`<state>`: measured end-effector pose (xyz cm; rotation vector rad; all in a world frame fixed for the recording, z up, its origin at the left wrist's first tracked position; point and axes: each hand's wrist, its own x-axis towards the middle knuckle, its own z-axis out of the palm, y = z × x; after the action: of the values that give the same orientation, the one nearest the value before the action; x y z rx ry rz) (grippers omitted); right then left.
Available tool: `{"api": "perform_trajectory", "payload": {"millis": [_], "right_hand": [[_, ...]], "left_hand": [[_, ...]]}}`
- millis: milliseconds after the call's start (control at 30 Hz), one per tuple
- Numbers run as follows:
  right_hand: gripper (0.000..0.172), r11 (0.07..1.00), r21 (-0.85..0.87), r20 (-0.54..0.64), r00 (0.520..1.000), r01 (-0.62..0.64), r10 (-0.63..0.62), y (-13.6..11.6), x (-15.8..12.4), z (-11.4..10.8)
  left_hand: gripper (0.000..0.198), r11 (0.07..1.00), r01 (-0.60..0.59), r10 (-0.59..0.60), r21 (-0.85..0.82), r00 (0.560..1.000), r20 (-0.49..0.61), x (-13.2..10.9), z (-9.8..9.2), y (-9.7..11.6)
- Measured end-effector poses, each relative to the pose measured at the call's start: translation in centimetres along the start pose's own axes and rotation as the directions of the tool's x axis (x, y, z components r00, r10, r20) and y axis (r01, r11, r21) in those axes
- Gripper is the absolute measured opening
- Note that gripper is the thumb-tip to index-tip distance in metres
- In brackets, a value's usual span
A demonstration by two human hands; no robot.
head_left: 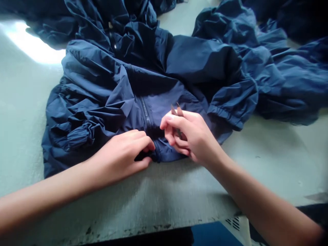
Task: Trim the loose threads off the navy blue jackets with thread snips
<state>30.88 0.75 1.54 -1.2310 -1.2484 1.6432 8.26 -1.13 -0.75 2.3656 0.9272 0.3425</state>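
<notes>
A navy jacket (97, 78) lies spread and creased on the table, its zipper (145, 111) running down toward the near hem. At that hem, beside the zipper's lower end, my left hand (126, 150) pinches the jacket's edge between thumb and fingers. My right hand (196, 135) is curled around thread snips (174, 110), just right of the zipper and over the fabric. Two pointed blade tips stick up past the fingers, slightly apart; most of the snips' body is hidden in the palm. One gathered cuff (80, 136) rests left of my left hand, another (225, 114) beyond my right.
More navy garments (276, 71) are heaped at the right and along the back. The pale green table (143, 198) has a worn, chipped front edge. Below it, at the lower right, are a blue surface (215, 234) and a slotted whitish plastic piece (237, 225).
</notes>
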Motion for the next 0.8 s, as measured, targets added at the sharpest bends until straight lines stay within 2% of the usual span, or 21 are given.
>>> {"api": "perform_trajectory", "payload": {"millis": [67,133,200,233,333,467,567,633,733,800], "right_hand": [[0.024,0.991,-0.13,-0.02,1.0,0.012,-0.014,0.1,-0.3,-0.6],[0.024,0.953,-0.299,-0.014,0.998,0.051,-0.058,-0.5,-0.8,-1.2],[0.021,0.901,-0.423,0.062,0.995,0.094,-0.074,-1.5,-1.3,-1.5],[0.018,0.881,-0.46,0.111,0.992,0.11,-0.066,-1.9,-1.5,-1.5],[0.02,0.854,-0.501,0.242,0.97,0.138,-0.015,-2.5,-1.8,-1.4],[0.013,0.907,-0.415,0.355,0.931,0.072,0.089,-1.6,-1.3,-1.1],[0.006,0.946,-0.321,0.309,0.941,-0.031,0.136,-0.6,-1.0,-0.8],[0.006,0.962,-0.267,0.277,0.952,-0.056,0.132,0.0,-0.9,-0.6],[0.011,0.98,-0.198,0.229,0.972,-0.013,0.059,0.7,-1.0,-0.3],[0.015,0.987,-0.162,0.181,0.983,0.014,0.015,1.1,-1.1,-0.2]], "left_hand": [[0.009,0.999,-0.053,0.053,0.011,0.997,-0.047,-0.2,0.1,0.1],[0.009,0.994,-0.107,0.108,0.013,0.977,-0.182,-0.5,-0.1,0.3],[0.011,0.985,-0.166,0.175,0.058,0.935,-0.307,-0.9,-0.7,0.5],[0.014,0.977,-0.191,0.212,0.094,0.919,-0.332,-1.1,-1.0,0.5],[0.02,0.953,-0.249,0.292,0.17,0.904,-0.312,-1.5,-1.9,0.3],[0.023,0.934,-0.295,0.349,0.201,0.872,-0.342,-1.6,-1.6,-0.4],[0.024,0.962,-0.254,0.274,0.105,0.873,-0.402,-1.3,-1.1,-0.5],[0.022,0.978,-0.191,0.141,-0.088,0.906,-0.4,-1.0,-1.0,-0.3],[0.027,0.925,-0.054,-0.059,-0.377,0.958,-0.282,-0.4,-1.2,-0.2],[0.032,0.896,0.01,-0.11,-0.443,0.974,-0.2,-0.1,-1.4,-0.4]]}}
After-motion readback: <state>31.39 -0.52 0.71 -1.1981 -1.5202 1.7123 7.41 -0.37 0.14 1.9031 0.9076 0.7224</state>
